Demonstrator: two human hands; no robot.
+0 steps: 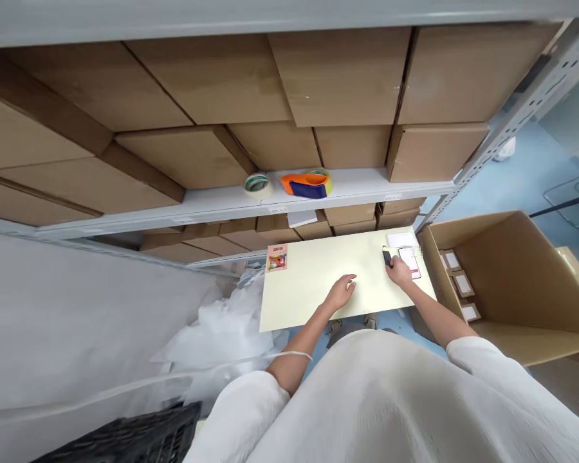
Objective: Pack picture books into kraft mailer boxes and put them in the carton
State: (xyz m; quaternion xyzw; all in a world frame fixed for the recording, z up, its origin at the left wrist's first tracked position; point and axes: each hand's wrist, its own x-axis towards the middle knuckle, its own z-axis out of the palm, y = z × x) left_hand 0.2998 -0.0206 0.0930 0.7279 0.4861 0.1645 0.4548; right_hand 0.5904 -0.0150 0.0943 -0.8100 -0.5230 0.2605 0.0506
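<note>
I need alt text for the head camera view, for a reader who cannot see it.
A person's right hand grips a small dark object on a pale yellow table; the left hand rests flat. Behind stand shelves of cardboard boxes with tape rolls.

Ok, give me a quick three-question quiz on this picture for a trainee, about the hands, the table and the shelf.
1. True or false: the left hand lies open on the pale table, holding nothing.
2. Multiple choice: what is the right hand touching? A) a tape roll B) a small black object C) a cardboard box
3. What sits on the shelf beside the orange and blue tape dispenser?

Key:
1. True.
2. B; the hand is at the black object, next to a phone.
3. A tape roll.
</note>
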